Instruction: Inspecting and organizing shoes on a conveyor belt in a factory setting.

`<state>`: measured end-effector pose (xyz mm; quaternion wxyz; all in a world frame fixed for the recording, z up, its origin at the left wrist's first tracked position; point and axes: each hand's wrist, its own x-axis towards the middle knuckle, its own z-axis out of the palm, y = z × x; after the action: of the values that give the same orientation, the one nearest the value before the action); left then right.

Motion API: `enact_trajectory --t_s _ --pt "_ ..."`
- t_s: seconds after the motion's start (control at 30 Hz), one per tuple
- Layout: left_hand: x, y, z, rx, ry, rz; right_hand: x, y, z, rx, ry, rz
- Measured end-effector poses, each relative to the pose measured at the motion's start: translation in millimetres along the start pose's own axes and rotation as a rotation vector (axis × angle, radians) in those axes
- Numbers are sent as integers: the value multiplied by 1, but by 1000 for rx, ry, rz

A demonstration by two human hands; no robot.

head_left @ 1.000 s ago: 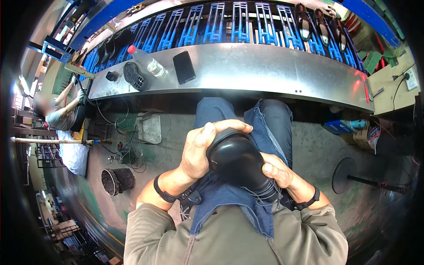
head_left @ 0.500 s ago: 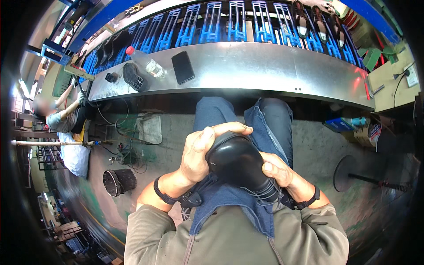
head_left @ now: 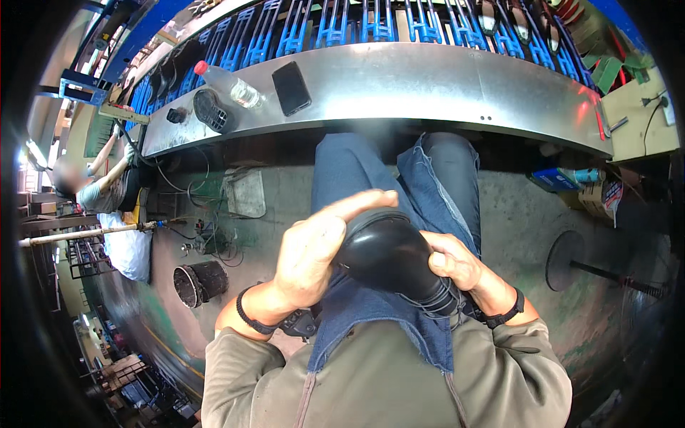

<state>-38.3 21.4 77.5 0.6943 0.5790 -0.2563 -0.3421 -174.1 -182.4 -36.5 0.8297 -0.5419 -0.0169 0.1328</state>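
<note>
A glossy black lace-up shoe [head_left: 382,251] lies over my denim-covered lap, its rounded toe up and to the left, its laces toward my right wrist. Against the toe and sole edge rests my left hand [head_left: 308,255], fingers stretched along the sole and the palm pressed to its side. My right hand [head_left: 457,262] grips the shoe on the other side, thumb on top near the laces; its other fingers are partly hidden beneath. Both hands are closed on the shoe. A denim apron [head_left: 357,339] covers my lap below it.
Ahead runs a metal bench [head_left: 399,85] bearing a phone [head_left: 292,88], a clear bottle [head_left: 242,91], a black shoe sole [head_left: 212,112] and a small dark piece [head_left: 175,115]. Blue racks [head_left: 332,32] stand behind. A bucket [head_left: 201,284] and another person [head_left: 107,182] are left; boxes [head_left: 560,180] right.
My left hand has shifted slightly left and its fingers lie straighter along the sole edge. The shoe stays in both hands. The bench sits higher in view.
</note>
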Motion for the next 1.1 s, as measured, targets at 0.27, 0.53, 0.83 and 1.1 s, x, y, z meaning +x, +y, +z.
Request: enact_trajectory --t_s 0.27,0.53,0.83,1.1 --pt "13 -14 -1 680 -51 453 0 -10 2 24 47 -7" --pt "32 -59 8 337 -24 238 -2 -19 -1 674 266 26" --pt "56 -41 -6 528 -135 403 10 -20 1 1107 54 40" --pt "46 -18 -2 750 -108 319 19 -31 3 1023 108 82"
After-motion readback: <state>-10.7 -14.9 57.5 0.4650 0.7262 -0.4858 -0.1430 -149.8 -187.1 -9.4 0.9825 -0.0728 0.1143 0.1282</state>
